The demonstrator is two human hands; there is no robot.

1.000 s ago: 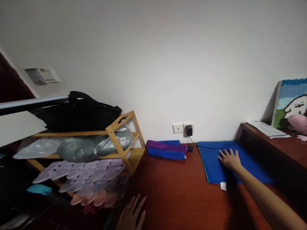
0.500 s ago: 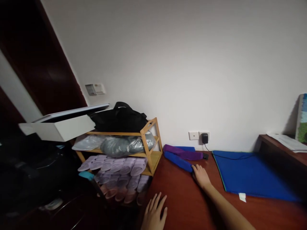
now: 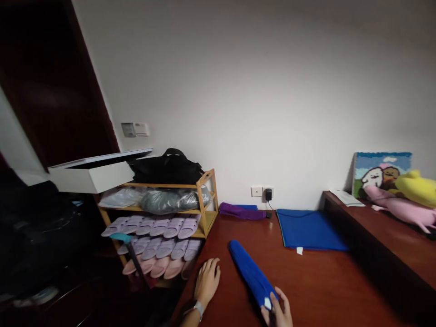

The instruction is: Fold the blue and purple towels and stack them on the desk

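Gripping the near end of a long folded blue cloth point(image 3: 250, 270) in the head view, the right hand point(image 3: 277, 309) has thumb and fingers clamped around it, beside a small white tag point(image 3: 268, 303). The cloth slants across the front of a reddish-brown table point(image 3: 323, 286). The left hand point(image 3: 207, 279) lies palm down near the table's left edge, fingers close together. Farther back, by the wall point(image 3: 235, 100), are a folded purple cloth point(image 3: 241, 212) and, to its right, a flat blue cloth point(image 3: 308, 231).

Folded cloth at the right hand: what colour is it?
The folded cloth is blue, with a white tag at its near end; head view shows it best.
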